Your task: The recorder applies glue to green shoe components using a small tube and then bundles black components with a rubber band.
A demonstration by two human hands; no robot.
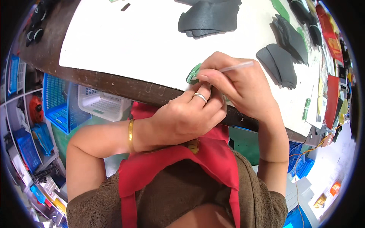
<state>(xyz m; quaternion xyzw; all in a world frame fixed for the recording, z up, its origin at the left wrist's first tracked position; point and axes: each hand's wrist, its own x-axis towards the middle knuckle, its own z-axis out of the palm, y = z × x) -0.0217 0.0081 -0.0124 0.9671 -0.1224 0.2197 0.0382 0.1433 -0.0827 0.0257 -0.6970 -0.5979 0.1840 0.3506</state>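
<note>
My right hand (235,81) is closed around a thin, pale, see-through pen-like stick (239,66), whose far end sticks out past the knuckles. Its working tip is hidden behind my fingers. My left hand (186,114), with a ring on one finger, is curled just below and meets the right at the fingertips. Between the two sets of fingers shows a small shiny green piece (192,75), pinched over the white sheet (125,45) near the table's front edge. Part of that piece is covered by the fingers.
Stacked dark grey cut pieces (209,17) lie at the far middle, with more grey pieces (279,65) to the right. A tied green bundle (306,109) rests near the right edge. Left below the table edge (125,82) stand a blue basket (57,102) and a white basket (100,100).
</note>
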